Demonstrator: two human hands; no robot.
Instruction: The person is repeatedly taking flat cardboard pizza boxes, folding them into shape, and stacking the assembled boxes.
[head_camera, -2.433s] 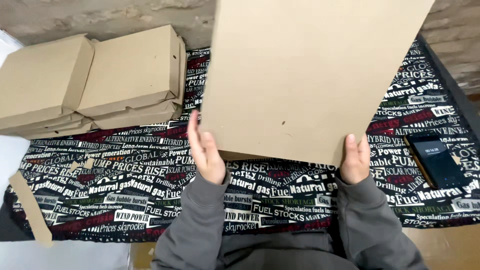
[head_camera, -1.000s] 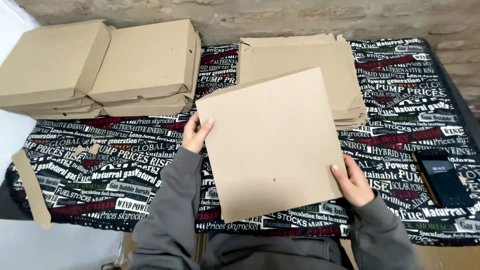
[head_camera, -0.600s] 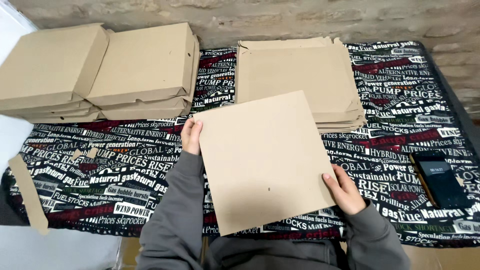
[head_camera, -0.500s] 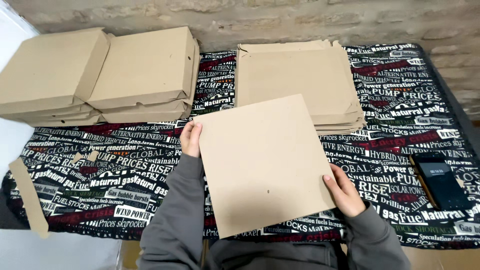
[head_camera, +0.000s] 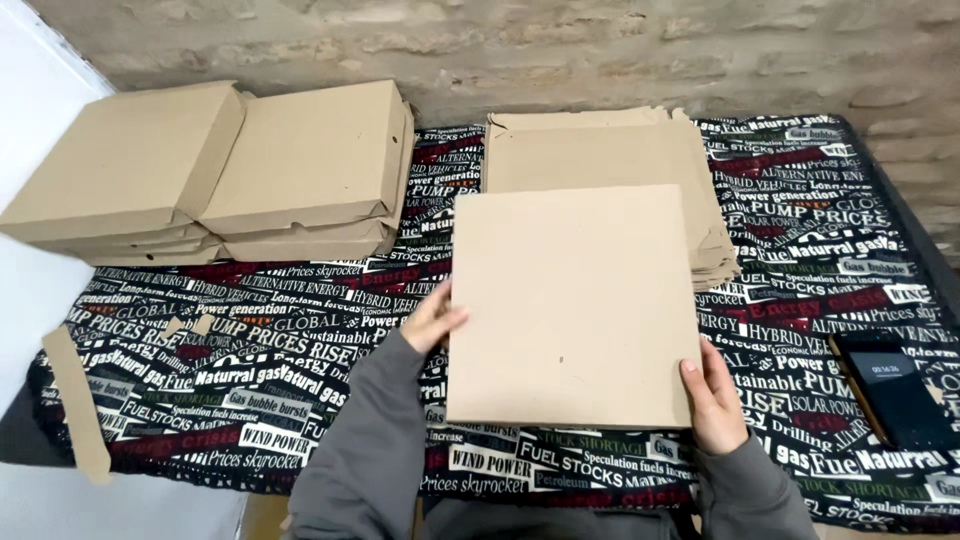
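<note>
A flat brown cardboard sheet (head_camera: 572, 305) lies on the black cloth with printed words (head_camera: 250, 380), not folded yet. The left hand (head_camera: 432, 320) grips its left edge. The right hand (head_camera: 712, 395) grips its bottom right corner. Both arms reach forward, bent. Behind it waits a stack of flat sheets (head_camera: 610, 145). At the left, folded boxes (head_camera: 215, 170) are already made and piled.
</note>
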